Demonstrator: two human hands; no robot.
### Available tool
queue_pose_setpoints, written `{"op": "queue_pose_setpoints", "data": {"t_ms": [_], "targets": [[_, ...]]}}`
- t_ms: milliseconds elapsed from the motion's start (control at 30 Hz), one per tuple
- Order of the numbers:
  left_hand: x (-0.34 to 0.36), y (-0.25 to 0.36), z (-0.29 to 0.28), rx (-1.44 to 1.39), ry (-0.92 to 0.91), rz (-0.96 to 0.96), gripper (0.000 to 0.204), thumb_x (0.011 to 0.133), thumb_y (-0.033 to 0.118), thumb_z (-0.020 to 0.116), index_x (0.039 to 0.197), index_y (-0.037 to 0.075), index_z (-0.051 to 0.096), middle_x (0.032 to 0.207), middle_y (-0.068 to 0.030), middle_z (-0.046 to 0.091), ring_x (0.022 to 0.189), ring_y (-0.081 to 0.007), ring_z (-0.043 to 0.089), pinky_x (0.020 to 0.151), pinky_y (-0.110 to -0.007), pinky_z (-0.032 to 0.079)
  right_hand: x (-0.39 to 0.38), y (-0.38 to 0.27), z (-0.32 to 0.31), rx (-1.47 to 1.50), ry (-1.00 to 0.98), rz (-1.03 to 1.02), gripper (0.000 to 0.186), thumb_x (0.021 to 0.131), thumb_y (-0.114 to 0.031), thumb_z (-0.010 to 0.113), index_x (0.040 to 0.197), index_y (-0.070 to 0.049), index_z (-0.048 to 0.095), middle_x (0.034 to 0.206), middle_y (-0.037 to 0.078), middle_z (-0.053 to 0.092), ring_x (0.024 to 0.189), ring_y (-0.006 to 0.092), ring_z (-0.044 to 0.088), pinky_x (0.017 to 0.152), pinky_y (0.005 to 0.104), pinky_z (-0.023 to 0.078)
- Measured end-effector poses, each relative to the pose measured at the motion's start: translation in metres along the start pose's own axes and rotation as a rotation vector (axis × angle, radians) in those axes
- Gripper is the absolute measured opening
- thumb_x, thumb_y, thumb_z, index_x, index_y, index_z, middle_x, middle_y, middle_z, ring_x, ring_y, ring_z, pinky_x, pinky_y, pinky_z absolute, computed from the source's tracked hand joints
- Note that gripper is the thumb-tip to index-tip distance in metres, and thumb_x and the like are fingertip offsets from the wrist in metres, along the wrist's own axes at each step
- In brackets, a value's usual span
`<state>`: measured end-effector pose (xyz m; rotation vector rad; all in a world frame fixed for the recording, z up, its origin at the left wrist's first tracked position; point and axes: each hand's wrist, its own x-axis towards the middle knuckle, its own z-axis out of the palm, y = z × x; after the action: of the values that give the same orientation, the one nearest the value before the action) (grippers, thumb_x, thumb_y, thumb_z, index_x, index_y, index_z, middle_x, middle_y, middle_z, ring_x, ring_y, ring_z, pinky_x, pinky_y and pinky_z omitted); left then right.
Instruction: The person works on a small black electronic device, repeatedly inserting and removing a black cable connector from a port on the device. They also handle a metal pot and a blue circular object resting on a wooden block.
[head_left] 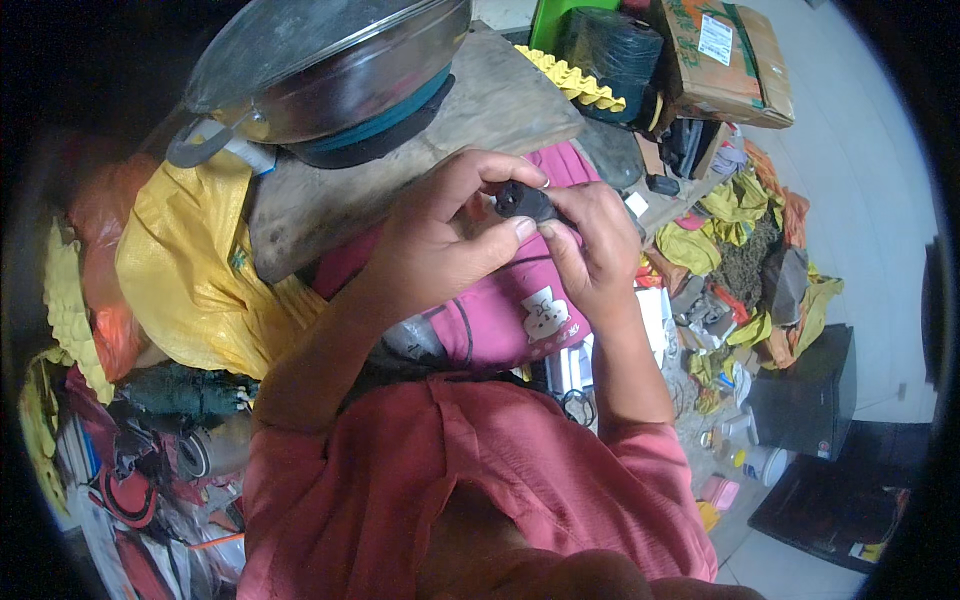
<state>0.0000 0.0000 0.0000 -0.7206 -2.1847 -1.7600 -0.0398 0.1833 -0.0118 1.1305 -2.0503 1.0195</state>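
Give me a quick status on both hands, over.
Left hand and right hand both pinch small black part. Held above pink bag. Nothing between the hands.

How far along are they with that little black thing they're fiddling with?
Nothing shows as finished yet. In hand: the left hand and right hand both pinch a small black part above the pink bag. What remains can't be judged; the part is mostly covered by fingers.
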Motion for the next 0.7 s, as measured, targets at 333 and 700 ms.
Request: {"op": "queue_pose_setpoints", "data": {"t_ms": [333, 700], "targets": [[-0.004, 0.015, 0.005, 0.224, 0.130, -0.008, 0.034, 0.073, 0.001, 0.064, 0.105, 0.005, 0.054, 0.094, -0.0029, 0.057, 0.079, -0.0100, 0.050, 0.072, -0.023, 0.042, -0.007, -0.002, 0.015, 0.109, 0.082, 0.078, 0.025, 0.072, -0.011, 0.066, 0.095, -0.003, 0.060, 0.084, 0.011, 0.059, 0.074, 0.0276, 0.057, 0.067, 0.0350, 0.043], [-0.016, -0.018, 0.002, 0.030, 0.155, -0.084, 0.036, 0.074, 0.004, 0.068, 0.106, 0.006, 0.051, 0.092, -0.0018, 0.059, 0.077, -0.0085, 0.055, 0.065, -0.023, 0.045, -0.013, 0.007, 0.021, 0.311, -0.056, 0.213, 0.022, 0.076, -0.015, 0.065, 0.094, -0.003, 0.059, 0.084, 0.012, 0.061, 0.072, 0.0268, 0.059, 0.065, 0.0328, 0.045]]}}
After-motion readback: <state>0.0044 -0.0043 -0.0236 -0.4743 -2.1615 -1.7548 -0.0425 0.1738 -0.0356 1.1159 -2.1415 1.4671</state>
